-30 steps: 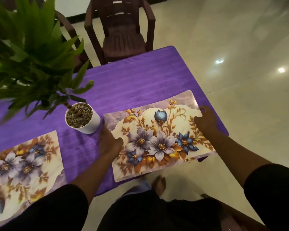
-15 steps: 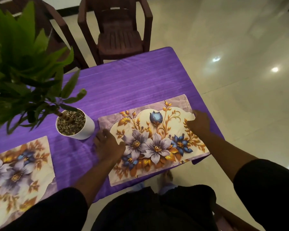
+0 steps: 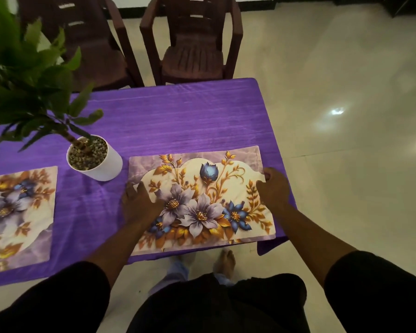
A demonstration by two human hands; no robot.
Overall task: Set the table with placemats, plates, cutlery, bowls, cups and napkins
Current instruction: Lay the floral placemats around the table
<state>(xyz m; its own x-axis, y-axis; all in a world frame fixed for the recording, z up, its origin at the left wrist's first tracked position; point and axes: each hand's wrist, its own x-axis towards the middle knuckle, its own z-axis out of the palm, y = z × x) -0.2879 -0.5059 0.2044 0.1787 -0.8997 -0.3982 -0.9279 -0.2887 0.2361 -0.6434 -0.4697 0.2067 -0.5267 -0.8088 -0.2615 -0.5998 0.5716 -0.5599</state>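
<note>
1. On the purple cloth-covered table (image 3: 178,121) lie two rectangular floral placemats: one, cream and lilac with gold leaves and blue and lilac blooms (image 3: 202,200), at the near right corner, and a second of the same print (image 3: 17,217) at the near left, cut off by the frame edge.
2. One white round plant pot (image 3: 101,164) stands between the two mats, just beyond their far edges; it holds small pebbles and a leafy green plant (image 3: 22,75) that leans out to the left.
3. Two dark brown plastic armchairs (image 3: 192,42) stand side by side at the far edge of the table.
4. Long axis of the right-hand placemat runs left to right, roughly along the near table edge; its blue bud points away from the person.
5. Left hand (image 3: 139,203) rests flat on that mat's left end, fingers spread and fairly straight, gripping nothing.
6. Right hand (image 3: 274,188) lies on the mat's right end with fingers bent over the edge; whether they pinch it, I cannot tell.
7. Below the table edge one bare foot (image 3: 225,260) shows plainly on the pale glossy tiled floor (image 3: 346,164).
</note>
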